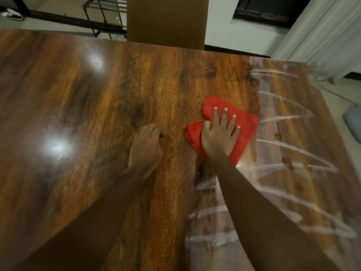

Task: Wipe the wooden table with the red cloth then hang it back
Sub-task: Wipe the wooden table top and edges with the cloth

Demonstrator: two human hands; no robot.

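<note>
**Red cloth pressed flat on the wooden counter**

Red cloth (224,128) lies bunched under the right hand (219,135), whose fingers (224,118) are spread open and pressed flat on top, not clenched. The left hand (146,147) rests beside it on the bare counter (97,114), fingers curled under, holding nothing. Pale curved streaks (289,118) mark the surface beyond the right fingers. A chair back (167,20) stands past the far edge.

Your right hand (219,136) lies flat on the cloth (245,125), which sits on the table (97,106) right of centre. Your left hand (146,146) rests on the table just left of it. A chair (166,20) stands behind the far edge.
</note>
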